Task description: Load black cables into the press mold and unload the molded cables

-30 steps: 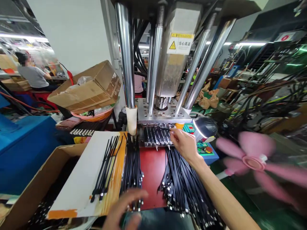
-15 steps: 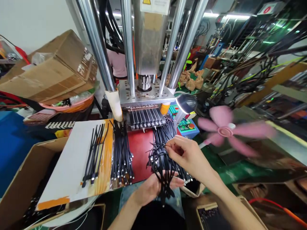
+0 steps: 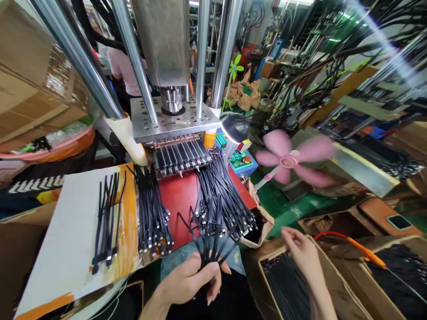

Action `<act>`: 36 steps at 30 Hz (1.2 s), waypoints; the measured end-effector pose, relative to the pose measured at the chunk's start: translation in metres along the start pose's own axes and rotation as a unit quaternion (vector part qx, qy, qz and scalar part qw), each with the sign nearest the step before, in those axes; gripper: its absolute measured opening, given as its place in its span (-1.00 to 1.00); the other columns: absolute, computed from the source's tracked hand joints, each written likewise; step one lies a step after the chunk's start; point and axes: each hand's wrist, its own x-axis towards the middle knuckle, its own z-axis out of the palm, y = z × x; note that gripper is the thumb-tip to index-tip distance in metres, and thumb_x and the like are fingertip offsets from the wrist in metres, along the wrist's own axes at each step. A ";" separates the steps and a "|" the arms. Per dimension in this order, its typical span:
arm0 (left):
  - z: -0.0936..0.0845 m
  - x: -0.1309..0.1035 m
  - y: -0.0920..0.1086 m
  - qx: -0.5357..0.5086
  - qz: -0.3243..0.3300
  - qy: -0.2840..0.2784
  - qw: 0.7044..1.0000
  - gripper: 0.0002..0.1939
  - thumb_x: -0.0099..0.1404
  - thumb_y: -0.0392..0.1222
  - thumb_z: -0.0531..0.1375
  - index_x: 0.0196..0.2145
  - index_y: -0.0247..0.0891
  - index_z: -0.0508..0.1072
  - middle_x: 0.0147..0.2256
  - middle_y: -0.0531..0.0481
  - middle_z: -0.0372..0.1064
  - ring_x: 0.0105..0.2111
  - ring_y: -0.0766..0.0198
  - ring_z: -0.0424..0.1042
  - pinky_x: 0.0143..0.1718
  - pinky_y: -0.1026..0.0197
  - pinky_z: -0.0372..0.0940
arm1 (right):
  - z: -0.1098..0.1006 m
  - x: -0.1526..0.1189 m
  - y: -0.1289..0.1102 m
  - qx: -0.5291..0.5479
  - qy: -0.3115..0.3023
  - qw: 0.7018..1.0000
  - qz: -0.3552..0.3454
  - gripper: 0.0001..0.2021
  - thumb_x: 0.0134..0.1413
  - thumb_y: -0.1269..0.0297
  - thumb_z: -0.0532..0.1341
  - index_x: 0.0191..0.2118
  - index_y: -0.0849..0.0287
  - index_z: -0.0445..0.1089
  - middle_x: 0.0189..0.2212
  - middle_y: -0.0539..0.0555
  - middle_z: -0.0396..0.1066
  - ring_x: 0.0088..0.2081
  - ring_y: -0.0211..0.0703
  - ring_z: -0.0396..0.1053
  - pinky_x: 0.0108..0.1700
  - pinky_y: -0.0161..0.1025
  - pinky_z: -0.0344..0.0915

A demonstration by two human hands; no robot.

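Observation:
My left hand is closed around a bundle of flat black cables, which fan upward above my lap. My right hand is off to the right, over an open cardboard box full of black cables. Its fingers are drawn together, and anything between them is too small to make out. Beyond the held bundle, a pile of black cables with metal plugs lies on the red table. A second pile lies to the left, and several cables rest on a white board.
A press with steel columns stands ahead, with black pieces lined up in its mould. A lamp, a control box and a spinning pink fan are on its right. A soldering-iron-like orange handle crosses the boxes at right.
My right hand has left the bundle and moved right, over the box. My left hand has turned and closed round the cables, which now point upward. The view has swung right.

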 end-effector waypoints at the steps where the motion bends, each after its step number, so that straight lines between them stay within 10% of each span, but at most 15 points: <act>1: -0.002 -0.004 0.007 0.010 -0.007 -0.021 1.000 -0.33 0.50 0.39 0.09 -0.06 -0.35 0.55 -0.51 0.02 0.39 -0.56 0.34 0.35 -0.41 0.29 0.31 | 0.004 -0.020 0.004 0.035 -0.085 0.995 0.040 -0.41 -0.04 -0.37 0.35 -0.26 0.15 0.57 -0.58 0.00 0.32 -0.64 -0.22 0.15 -0.59 -0.27 0.04; 5: -0.018 -0.018 0.035 0.076 -0.007 -0.133 0.988 -0.38 0.57 0.30 0.02 0.09 -0.29 0.56 -0.30 -0.17 0.62 -0.35 0.14 0.61 -0.17 0.14 0.47 | 0.060 -0.078 -0.038 0.236 -0.449 0.857 0.090 -0.14 -0.17 -0.48 0.43 0.05 0.16 0.56 -0.38 0.03 0.40 -0.61 -0.45 -0.04 -0.57 -0.37 -0.08; 8: -0.037 -0.040 0.047 0.130 -0.024 -0.184 0.974 -0.34 0.57 0.32 -0.03 0.12 -0.25 0.58 -0.17 -0.21 0.67 -0.16 0.01 0.69 0.03 0.05 0.48 | 0.119 -0.091 -0.092 0.329 -0.489 0.800 0.113 -0.15 -0.24 -0.45 0.49 0.03 0.14 0.57 -0.40 -0.01 0.35 -0.57 -0.44 0.00 -0.56 -0.41 -0.09; 11: -0.057 -0.078 0.045 0.130 -0.069 -0.123 0.981 -0.27 0.51 0.42 -0.02 0.11 -0.25 0.58 -0.14 -0.21 0.68 -0.10 -0.02 0.69 0.07 0.03 0.48 | 0.172 -0.089 -0.139 0.285 -0.532 0.788 0.120 -0.35 -0.09 -0.28 0.51 -0.04 0.15 0.57 -0.38 0.03 0.43 -0.51 -0.38 0.20 -0.55 -0.44 -0.02; 16: -0.085 -0.134 0.021 0.058 -0.035 0.233 0.970 -0.39 0.41 0.35 0.23 0.08 -0.23 0.59 -0.16 -0.16 0.68 -0.20 0.02 0.69 0.05 -0.03 0.50 | 0.283 -0.081 -0.218 0.165 -0.624 0.762 -0.047 -0.46 -0.03 -0.23 0.47 -0.20 0.19 0.53 -0.36 0.03 0.50 -0.48 -0.34 0.28 -0.54 -0.43 0.06; 21: -0.114 -0.142 -0.006 0.004 0.076 0.615 0.785 -0.35 0.36 0.17 0.34 0.26 -0.26 0.46 0.24 -0.28 0.48 0.31 -0.09 0.41 0.40 -0.13 0.22 | 0.374 -0.070 -0.279 0.022 -0.575 0.793 -0.201 -0.72 0.27 0.07 0.30 -0.18 0.23 0.50 -0.37 0.02 0.52 -0.48 -0.34 0.30 -0.52 -0.41 0.12; 26: -0.112 -0.148 -0.024 0.047 0.048 0.666 0.743 -0.17 0.45 0.15 0.28 0.48 -0.28 0.14 0.51 -0.37 0.00 0.49 -0.13 0.08 0.49 -0.15 0.05 | 0.322 -0.058 -0.223 -0.083 -0.466 0.840 -0.264 -0.86 0.19 0.33 0.35 -0.17 0.21 0.42 -0.41 0.04 0.48 -0.34 -0.16 0.45 -0.30 -0.30 0.30; 30: -0.081 -0.151 -0.018 0.205 0.037 0.679 0.704 -0.28 0.49 0.13 0.23 0.45 -0.23 0.21 0.50 -0.27 0.04 0.48 -0.10 0.12 0.51 -0.14 0.02 | 0.248 -0.093 -0.134 -0.264 -0.379 0.799 -0.385 -0.85 0.29 0.27 0.27 -0.10 0.19 0.35 -0.30 0.15 0.53 -0.33 0.00 0.55 -0.34 -0.21 0.31; 32: -0.061 -0.146 -0.010 0.245 0.038 0.634 0.732 -0.47 0.52 0.09 0.19 0.31 -0.20 0.42 0.37 -0.22 0.34 0.37 -0.03 0.32 0.46 -0.09 0.14 | 0.235 -0.113 -0.110 -0.332 -0.328 0.794 -0.388 -0.92 0.33 0.32 0.21 -0.12 0.17 0.31 -0.26 0.17 0.52 -0.37 -0.02 0.55 -0.43 -0.24 0.23; 36: -0.028 -0.128 -0.009 0.145 -0.020 0.451 0.880 -0.60 0.53 0.06 0.18 0.15 -0.21 0.55 0.01 -0.18 0.64 0.05 0.03 0.62 0.23 -0.05 0.43 | 0.241 -0.119 -0.103 -0.352 -0.300 0.809 -0.362 -0.89 0.40 0.36 0.11 -0.24 0.13 0.29 -0.37 0.12 0.51 -0.41 -0.07 0.52 -0.44 -0.26 0.16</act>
